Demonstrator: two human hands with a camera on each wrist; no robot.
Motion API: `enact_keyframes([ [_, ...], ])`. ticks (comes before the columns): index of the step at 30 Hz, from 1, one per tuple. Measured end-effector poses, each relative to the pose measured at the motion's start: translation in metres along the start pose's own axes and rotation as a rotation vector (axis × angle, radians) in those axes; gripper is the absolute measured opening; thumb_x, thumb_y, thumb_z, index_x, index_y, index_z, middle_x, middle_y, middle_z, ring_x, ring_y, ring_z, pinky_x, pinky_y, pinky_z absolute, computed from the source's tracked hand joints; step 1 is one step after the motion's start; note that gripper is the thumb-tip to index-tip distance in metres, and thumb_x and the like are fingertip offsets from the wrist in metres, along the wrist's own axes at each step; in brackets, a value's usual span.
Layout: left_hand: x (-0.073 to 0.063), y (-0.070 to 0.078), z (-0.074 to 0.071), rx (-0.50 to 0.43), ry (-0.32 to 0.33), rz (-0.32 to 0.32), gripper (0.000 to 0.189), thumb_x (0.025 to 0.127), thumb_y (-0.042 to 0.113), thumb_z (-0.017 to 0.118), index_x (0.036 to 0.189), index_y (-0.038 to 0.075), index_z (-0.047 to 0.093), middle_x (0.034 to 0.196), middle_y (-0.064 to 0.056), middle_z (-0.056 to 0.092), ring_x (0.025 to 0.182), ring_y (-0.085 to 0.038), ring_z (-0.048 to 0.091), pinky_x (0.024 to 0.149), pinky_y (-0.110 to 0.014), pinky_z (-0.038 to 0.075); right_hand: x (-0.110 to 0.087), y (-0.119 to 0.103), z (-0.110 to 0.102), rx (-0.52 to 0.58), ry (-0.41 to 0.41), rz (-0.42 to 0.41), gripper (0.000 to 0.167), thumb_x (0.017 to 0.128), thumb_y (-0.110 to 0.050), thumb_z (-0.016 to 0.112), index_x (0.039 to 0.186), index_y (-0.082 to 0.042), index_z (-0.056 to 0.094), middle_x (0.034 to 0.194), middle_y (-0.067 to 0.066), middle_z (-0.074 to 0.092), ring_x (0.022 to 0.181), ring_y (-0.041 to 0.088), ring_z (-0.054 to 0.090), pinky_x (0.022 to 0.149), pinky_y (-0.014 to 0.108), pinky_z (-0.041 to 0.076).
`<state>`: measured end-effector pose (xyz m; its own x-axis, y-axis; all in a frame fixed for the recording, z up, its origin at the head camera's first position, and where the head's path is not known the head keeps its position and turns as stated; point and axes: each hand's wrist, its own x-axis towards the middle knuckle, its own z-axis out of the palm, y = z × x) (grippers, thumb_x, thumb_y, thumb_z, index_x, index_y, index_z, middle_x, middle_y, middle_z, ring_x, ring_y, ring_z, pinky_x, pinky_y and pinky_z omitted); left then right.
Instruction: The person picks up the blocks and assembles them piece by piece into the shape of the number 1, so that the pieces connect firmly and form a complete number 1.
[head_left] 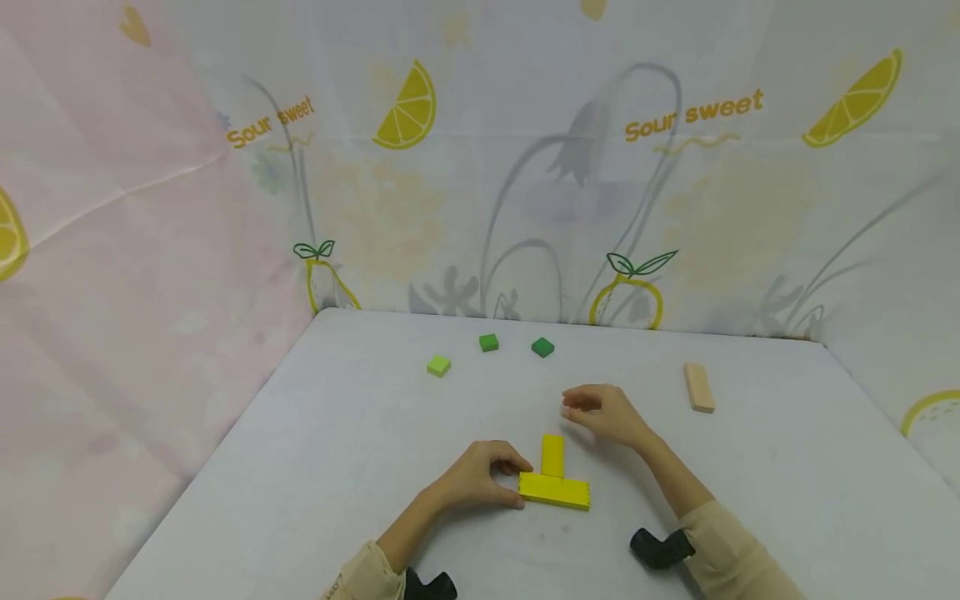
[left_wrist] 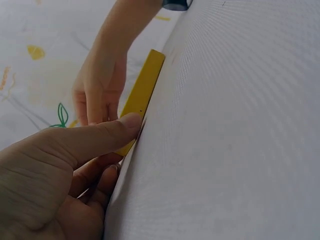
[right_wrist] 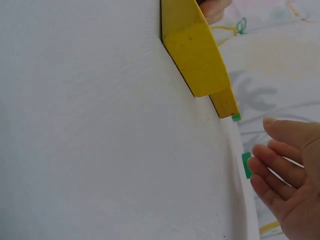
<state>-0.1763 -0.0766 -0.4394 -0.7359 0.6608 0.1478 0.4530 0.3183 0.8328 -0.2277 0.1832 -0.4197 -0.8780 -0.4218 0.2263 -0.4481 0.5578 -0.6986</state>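
Two yellow blocks form a T on the white table in the head view. The longer yellow block (head_left: 555,492) lies crosswise, and a shorter yellow block (head_left: 552,454) points away from its middle. My left hand (head_left: 480,475) pinches the left end of the longer block between thumb and fingers; the left wrist view shows the thumb (left_wrist: 131,122) on the block's face. Just beyond the shorter block, to its right, my right hand (head_left: 606,412) hovers with loosely bent fingers and nothing in them. In the right wrist view its fingers (right_wrist: 272,162) are apart from the yellow blocks.
Toward the back of the table (head_left: 337,400) lie a light green block (head_left: 438,366), a green block (head_left: 489,342) and a darker green block (head_left: 543,347). A plain wooden block (head_left: 699,387) lies at the right. Printed cloth (head_left: 465,192) hangs behind.
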Motion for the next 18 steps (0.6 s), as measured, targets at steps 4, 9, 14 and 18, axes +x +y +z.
enact_keyframes([
  [4,0.001,-0.002,0.0,0.017,0.002,0.007,0.036,0.068,0.012,0.084,0.102,0.005,0.071,0.098,-0.003,0.069,0.084,-0.003,0.055,0.079,-0.019,0.048,0.006,0.001,-0.001,0.017,0.029,0.004,0.03,0.085,-0.01,0.068,0.109,0.008,0.064,0.098,0.015,0.069,0.089,0.026,0.064,0.082,0.039,0.053],
  [9,0.001,-0.004,0.0,0.029,0.002,0.021,0.036,0.069,0.013,0.083,0.101,0.005,0.071,0.097,-0.003,0.069,0.083,-0.001,0.054,0.078,-0.019,0.048,0.013,0.003,-0.003,0.024,0.044,0.028,0.032,0.083,-0.01,0.069,0.109,0.01,0.064,0.098,0.017,0.069,0.089,0.028,0.064,0.082,0.041,0.052],
  [14,0.001,-0.003,0.0,0.026,0.002,0.014,0.036,0.069,0.014,0.083,0.101,0.005,0.071,0.097,-0.002,0.069,0.083,-0.001,0.054,0.078,-0.019,0.048,0.018,0.005,-0.004,0.02,0.053,0.024,0.033,0.082,-0.008,0.071,0.107,0.012,0.064,0.097,0.019,0.069,0.09,0.031,0.064,0.082,0.042,0.052],
  [18,0.0,-0.002,0.0,0.024,0.005,0.006,0.036,0.068,0.014,0.084,0.101,0.005,0.071,0.098,-0.003,0.069,0.083,-0.003,0.055,0.078,-0.019,0.047,0.023,0.006,-0.005,0.03,0.063,0.025,0.033,0.081,-0.007,0.071,0.107,0.012,0.064,0.097,0.02,0.069,0.09,0.032,0.064,0.082,0.042,0.052],
])
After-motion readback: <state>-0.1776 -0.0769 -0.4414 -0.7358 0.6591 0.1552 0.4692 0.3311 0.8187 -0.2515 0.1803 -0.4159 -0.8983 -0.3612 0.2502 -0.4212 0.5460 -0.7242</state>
